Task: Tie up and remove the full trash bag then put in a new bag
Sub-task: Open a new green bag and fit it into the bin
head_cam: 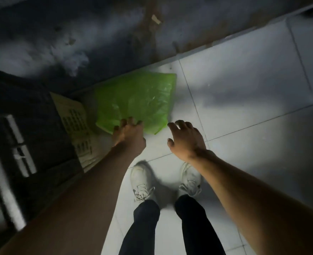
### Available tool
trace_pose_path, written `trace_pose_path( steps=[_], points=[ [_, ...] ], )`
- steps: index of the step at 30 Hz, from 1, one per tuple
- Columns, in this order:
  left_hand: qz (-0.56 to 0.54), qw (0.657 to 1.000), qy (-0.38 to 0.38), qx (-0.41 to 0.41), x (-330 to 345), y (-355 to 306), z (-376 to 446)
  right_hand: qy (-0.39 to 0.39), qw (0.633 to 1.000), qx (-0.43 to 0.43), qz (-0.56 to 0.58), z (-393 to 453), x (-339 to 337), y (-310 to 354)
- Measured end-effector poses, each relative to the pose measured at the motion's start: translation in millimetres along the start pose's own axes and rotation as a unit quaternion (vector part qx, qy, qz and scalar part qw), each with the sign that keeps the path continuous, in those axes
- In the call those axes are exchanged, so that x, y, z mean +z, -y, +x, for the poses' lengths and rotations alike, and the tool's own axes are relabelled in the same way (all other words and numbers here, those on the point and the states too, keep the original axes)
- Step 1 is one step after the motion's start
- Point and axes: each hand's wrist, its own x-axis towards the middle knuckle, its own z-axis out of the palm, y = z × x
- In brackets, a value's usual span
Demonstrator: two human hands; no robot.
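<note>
A person stands on pale floor tiles point(234, 85), looking down past both bare arms at a thin, bright green plastic bag point(139, 98) lying flat and crinkled on the floor at centre frame, its far edge close to a dark, stained wall across the top. The left hand point(129, 134) reaches down with fingers spread and loose, its tips over the bag's near edge; whether they touch the film cannot be told. The right hand point(186, 138) hovers just right of the bag's near corner, fingers relaxed and holding nothing. To the left of the bag sits a beige perforated plastic piece point(74, 115), possibly a bin's side, against a dark object in shadow. White laced shoes point(142, 181) show at lower centre. The likely trouble is the film itself: so thin and slick, it could slip from a light pinch, cling to the tile, or tear if snatched. Dim light and blur could also make a reach miss the edge.
</note>
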Motion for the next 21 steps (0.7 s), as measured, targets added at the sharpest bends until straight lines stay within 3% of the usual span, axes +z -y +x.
trace_pose_path(
  steps=[11,16,21],
  points=[
    [0.06,0.996,-0.062,0.005,121,5,99,-0.003,1.0,-0.019,0.006,69,113,-49],
    [0.085,0.99,-0.111,0.017,152,14,130,-0.016,0.999,-0.03,0.023,95,135,-54],
    [0.099,0.989,-0.105,0.023,154,18,133,0.001,1.0,-0.018,0.018,93,134,-61]
  ],
)
